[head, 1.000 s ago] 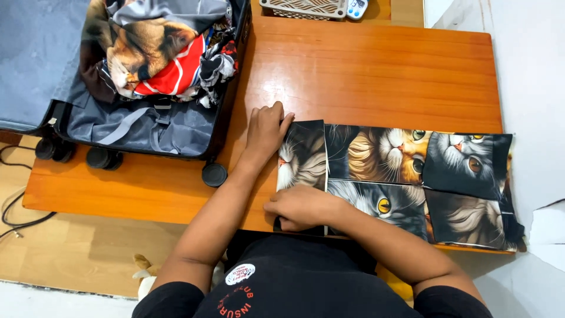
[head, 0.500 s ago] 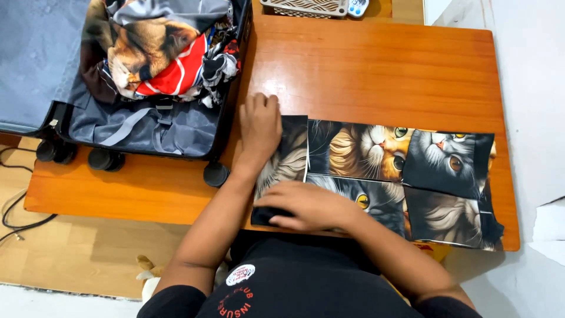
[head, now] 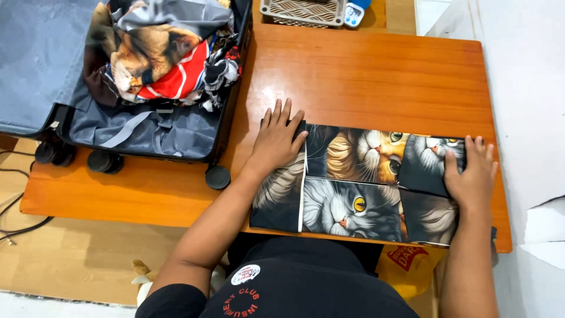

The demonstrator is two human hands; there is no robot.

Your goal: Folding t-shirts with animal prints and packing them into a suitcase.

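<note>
A folded cat-print garment [head: 353, 182] lies flat along the near edge of the orange wooden table [head: 365, 76]. My left hand [head: 276, 141] rests flat on the garment's left end, fingers spread, palm down. At the garment's right end my right hand [head: 471, 174] presses flat with its fingers pointing away from me. Neither hand grips the cloth.
An open grey suitcase [head: 147, 126] with wheels sits on the table's left part, piled with crumpled printed clothes [head: 165, 53]. A woven basket [head: 303, 12] and a small white device [head: 355, 13] stand at the far edge. A yellow bag [head: 409, 265] hangs below the table's near edge.
My right hand left the garment's near left corner and moved to its right end. The left hand opened flat on the left end. The garment's left flap now lies smoothed out.
</note>
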